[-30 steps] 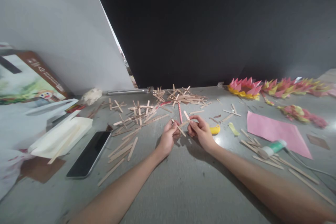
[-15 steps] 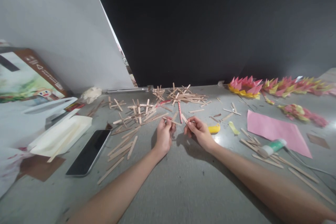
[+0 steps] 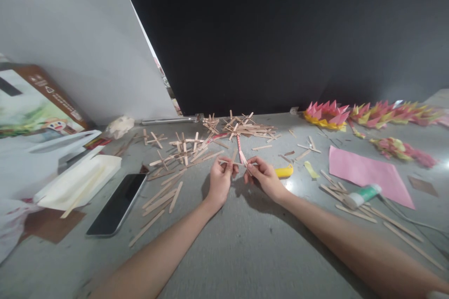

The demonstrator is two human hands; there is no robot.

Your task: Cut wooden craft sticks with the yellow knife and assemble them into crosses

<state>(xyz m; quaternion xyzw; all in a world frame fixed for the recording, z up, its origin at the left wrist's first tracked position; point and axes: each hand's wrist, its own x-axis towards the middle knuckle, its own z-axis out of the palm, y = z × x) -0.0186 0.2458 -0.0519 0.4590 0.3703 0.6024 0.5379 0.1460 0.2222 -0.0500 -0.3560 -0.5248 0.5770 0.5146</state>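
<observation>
One grey table (image 3: 228, 247) carries the whole lot, its far edge running along a dark panel. Next biggest is a white plastic bag (image 3: 31, 163) by the left edge, with a printed box or bag (honestly can't tell which) (image 3: 38, 103) behind it toward the far left corner. A pink sheet (image 3: 368, 175) lies over on the right side, and an open pale tray (image 3: 105, 170) sits left, with a dark phone (image 3: 117, 205) just beside it.

Hands now: both are around mid-table, short of the far edge. Left hand (image 3: 220, 181) has thumb and fingers pinching some crossed sticks (image 3: 229, 162), and right hand (image 3: 264, 176) is pinching a small stick (image 3: 243, 159). The ends come together between the hands, but can't say if they actually touch.

Pink-and-yellow paper flower (image 3: 326, 114) is up by the far edge, right of the middle. Loose stick pile (image 3: 252, 131) is also near that edge, beyond the hands. Smaller bits: green-and-white tube (image 3: 363, 196) next to the pink sheet, yellow tool (image 3: 284, 171) just right of the right hand, and a thin red-patterned strip (image 3: 239, 144) beyond the fingers.
</observation>
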